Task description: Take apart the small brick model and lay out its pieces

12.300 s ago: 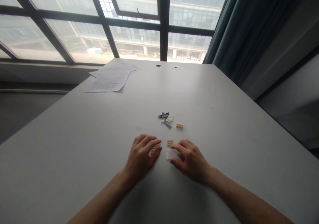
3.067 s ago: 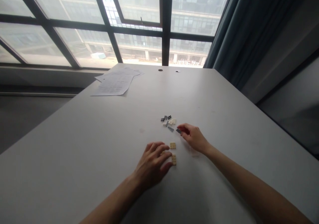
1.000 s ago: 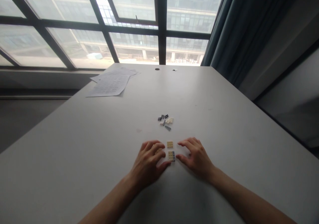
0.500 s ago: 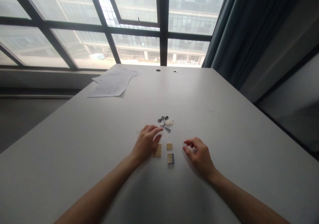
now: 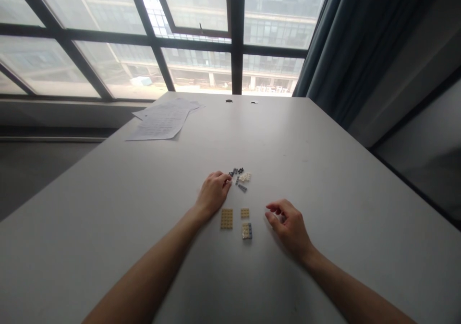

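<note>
My left hand (image 5: pixel 215 189) is at the left edge of a small pile of bricks, its thumb and fingers pinched together on a small white piece. Beside it lie dark bricks (image 5: pixel 240 170), white bricks (image 5: pixel 245 176) and a long grey piece (image 5: pixel 242 188). Nearer to me, a larger tan plate (image 5: pixel 226 219) lies left of a small tan plate (image 5: pixel 245 212). Below the small one sits a tan and blue-grey block (image 5: pixel 247 231). My right hand (image 5: pixel 288 222) rests to the right of these, fingers curved and apart, holding nothing.
Printed papers (image 5: pixel 158 122) lie at the far left of the white table (image 5: pixel 324 170). Two round holes are near its far edge. Beyond it are large windows, with a dark curtain (image 5: pixel 334 50) on the right.
My left hand has moved forward, away from the larger tan plate, and its fingers have closed at the pile. The plate now shows fully. My right hand has hardly moved.
</note>
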The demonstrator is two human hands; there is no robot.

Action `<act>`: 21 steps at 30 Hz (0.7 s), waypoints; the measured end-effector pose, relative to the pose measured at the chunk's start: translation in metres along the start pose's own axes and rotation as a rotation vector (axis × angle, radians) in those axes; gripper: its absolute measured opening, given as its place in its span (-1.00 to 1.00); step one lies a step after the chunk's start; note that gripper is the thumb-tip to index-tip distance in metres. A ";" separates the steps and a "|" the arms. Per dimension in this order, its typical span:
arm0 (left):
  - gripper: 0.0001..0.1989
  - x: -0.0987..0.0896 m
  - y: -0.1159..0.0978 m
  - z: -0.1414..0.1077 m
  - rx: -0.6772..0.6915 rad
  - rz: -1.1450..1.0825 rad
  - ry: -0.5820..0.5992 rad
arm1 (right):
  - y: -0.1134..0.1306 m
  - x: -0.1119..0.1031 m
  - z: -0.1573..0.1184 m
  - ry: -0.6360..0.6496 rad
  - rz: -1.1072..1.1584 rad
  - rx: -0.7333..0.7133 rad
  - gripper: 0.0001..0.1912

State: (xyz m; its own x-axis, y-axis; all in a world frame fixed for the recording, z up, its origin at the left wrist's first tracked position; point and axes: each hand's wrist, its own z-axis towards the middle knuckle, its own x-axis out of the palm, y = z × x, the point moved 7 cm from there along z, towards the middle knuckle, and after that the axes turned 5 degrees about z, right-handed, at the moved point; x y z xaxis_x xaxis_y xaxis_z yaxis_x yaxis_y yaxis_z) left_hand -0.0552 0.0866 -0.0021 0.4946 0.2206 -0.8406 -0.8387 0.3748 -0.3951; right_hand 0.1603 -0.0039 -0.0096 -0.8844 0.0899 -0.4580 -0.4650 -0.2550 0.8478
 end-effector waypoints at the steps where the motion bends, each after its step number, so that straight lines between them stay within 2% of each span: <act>1: -0.81 -0.001 0.001 -0.001 -0.009 -0.017 -0.006 | -0.001 0.000 0.000 0.001 0.002 0.001 -0.88; 4: -0.80 -0.007 -0.002 -0.006 -0.012 -0.077 -0.020 | -0.002 0.000 0.000 -0.015 -0.002 -0.005 -0.88; 7: -0.79 -0.013 -0.016 -0.017 -0.022 -0.226 -0.015 | 0.003 -0.002 0.001 -0.035 -0.007 -0.038 -0.88; 10: -0.79 -0.013 -0.027 -0.030 -0.158 -0.612 0.035 | 0.020 -0.003 0.003 -0.004 0.024 -0.112 -0.79; 15: -0.74 0.003 -0.047 -0.050 -0.405 -1.177 0.181 | 0.048 0.001 0.011 0.087 0.133 -0.184 -0.68; 18: -0.74 0.012 -0.054 -0.057 -0.507 -1.409 0.265 | 0.054 0.009 0.016 0.141 0.252 -0.161 -0.73; 21: -0.74 0.013 -0.058 -0.059 -0.523 -1.488 0.305 | 0.053 0.019 0.020 0.185 0.410 -0.060 -0.78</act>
State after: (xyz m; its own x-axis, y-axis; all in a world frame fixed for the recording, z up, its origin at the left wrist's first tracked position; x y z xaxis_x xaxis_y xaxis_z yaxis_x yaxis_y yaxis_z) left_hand -0.0135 0.0148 -0.0121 0.8946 -0.2441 0.3743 0.3091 -0.2667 -0.9129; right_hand 0.1178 0.0037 0.0318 -0.9702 -0.2027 -0.1325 -0.0699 -0.2894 0.9547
